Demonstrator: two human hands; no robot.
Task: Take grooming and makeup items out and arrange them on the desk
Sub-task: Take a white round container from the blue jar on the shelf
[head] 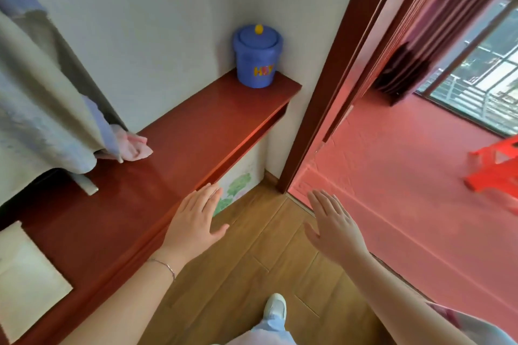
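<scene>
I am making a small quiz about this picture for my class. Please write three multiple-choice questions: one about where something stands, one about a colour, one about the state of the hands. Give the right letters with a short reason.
1. Where does the lidded bucket stand on the desk?
A. At the far end, in the wall corner
B. At the near end, by the left hand
C. On the floor

2. What colour is the bucket?
A. Green
B. Blue
C. White

3. How are the two hands?
A. Both grip the bucket
B. One holds the pink cloth
C. Both are open and hold nothing

Answers: 1 A, it sits where the desk meets the corner. 2 B, blue with a yellow knob. 3 C, the left hand and right hand have straight fingers; the pink cloth lies apart.
</scene>
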